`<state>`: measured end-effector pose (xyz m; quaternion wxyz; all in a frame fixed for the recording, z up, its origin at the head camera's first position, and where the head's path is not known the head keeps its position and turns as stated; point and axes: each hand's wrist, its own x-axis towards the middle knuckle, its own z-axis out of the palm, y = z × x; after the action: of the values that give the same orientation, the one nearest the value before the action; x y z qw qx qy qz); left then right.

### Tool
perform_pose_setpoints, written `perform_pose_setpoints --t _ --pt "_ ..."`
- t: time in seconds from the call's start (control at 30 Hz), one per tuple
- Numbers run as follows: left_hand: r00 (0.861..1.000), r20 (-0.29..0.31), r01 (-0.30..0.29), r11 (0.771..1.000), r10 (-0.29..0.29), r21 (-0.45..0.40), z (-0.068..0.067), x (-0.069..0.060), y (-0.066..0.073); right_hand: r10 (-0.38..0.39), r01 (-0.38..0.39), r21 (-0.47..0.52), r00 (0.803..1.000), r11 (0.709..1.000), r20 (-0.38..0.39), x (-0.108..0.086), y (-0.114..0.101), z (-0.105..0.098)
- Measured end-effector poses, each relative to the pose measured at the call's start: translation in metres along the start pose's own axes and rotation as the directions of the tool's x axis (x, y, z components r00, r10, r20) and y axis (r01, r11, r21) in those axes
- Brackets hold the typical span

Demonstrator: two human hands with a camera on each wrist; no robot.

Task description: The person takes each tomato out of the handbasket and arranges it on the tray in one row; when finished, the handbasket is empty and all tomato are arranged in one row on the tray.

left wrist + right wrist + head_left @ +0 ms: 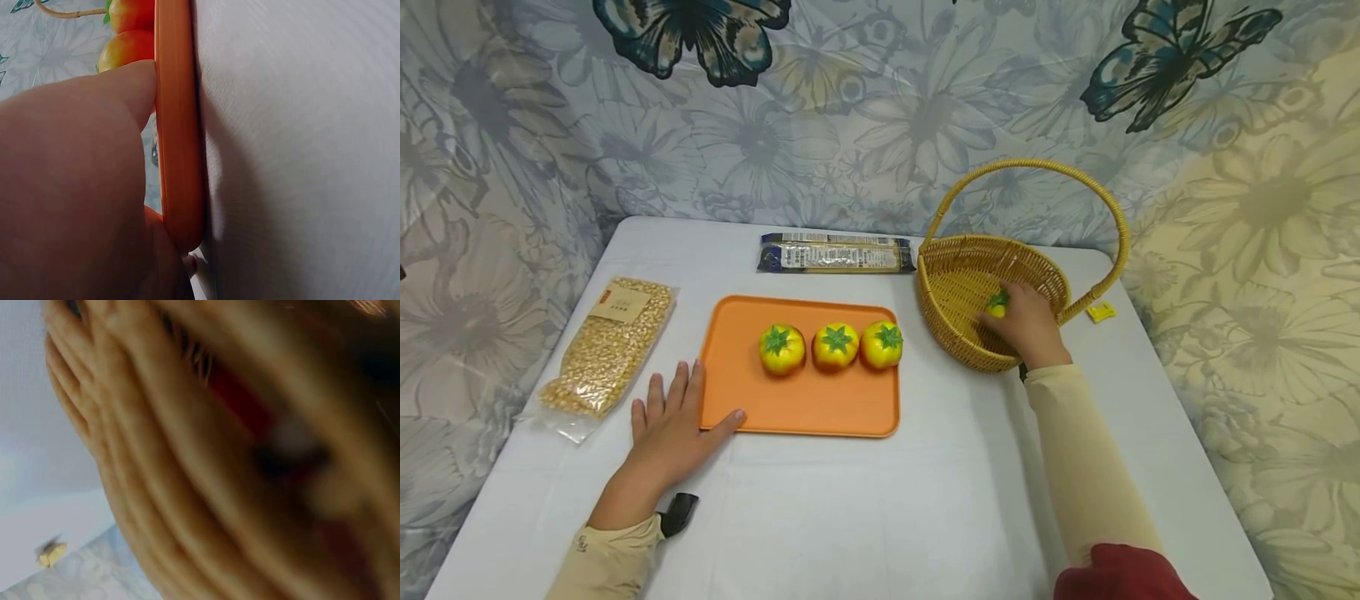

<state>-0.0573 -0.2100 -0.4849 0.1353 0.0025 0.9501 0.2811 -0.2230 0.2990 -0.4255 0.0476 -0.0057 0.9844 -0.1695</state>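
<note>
My left hand [673, 429] lies with straight fingers at the left end of an orange tray [805, 408], its thumb over the near rim. The left wrist view shows that thumb [134, 84] against the tray's edge [178, 137]. On the tray sit three yellow-and-red persimmons with green leafy tops: a left one [782, 352], a middle one [835, 350] and a right one [882, 346]. Inside a wicker basket [951, 287], my right hand [1028, 327] grips another persimmon [997, 311], mostly hidden by the fingers. Blurred basket weave [162, 444] fills much of the right wrist view.
A clear bag of yellow kernels [613, 346] lies left of the tray. Behind the tray is a long dark packet [837, 253]. The basket's tall handle [1022, 163] arches above it. A small yellow piece [1101, 312] lies right of the basket on the white table [865, 517].
</note>
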Motion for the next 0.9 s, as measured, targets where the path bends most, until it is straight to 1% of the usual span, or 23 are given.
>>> perform_pose_setpoints --t 0.1,0.2,0.43,0.7,0.9 --pt "1.000 0.000 0.001 1.000 -0.001 -0.001 0.001 0.000 0.000 0.021 -0.021 0.014 1.000 1.000 0.005 -0.001 0.000 0.001" --pt "1.000 0.000 0.005 1.000 -0.005 0.003 0.003 0.000 0.000 0.025 -0.025 0.020 1.000 0.999 -0.002 -0.003 0.000 0.001" --pt "1.000 -0.008 0.001 1.000 -0.001 0.001 0.002 0.000 -0.001 0.010 -0.007 0.052 0.998 0.999 -0.063 -0.006 -0.002 -0.003" --pt "1.000 0.003 0.006 1.000 -0.006 0.002 0.001 0.001 0.000 -0.009 0.028 0.127 0.990 0.992 -0.144 -0.011 -0.017 -0.012" --pt "1.000 0.004 0.011 1.000 -0.011 0.006 0.000 0.001 0.001 -0.023 0.047 0.145 0.986 0.988 -0.164 -0.019 -0.031 -0.018"
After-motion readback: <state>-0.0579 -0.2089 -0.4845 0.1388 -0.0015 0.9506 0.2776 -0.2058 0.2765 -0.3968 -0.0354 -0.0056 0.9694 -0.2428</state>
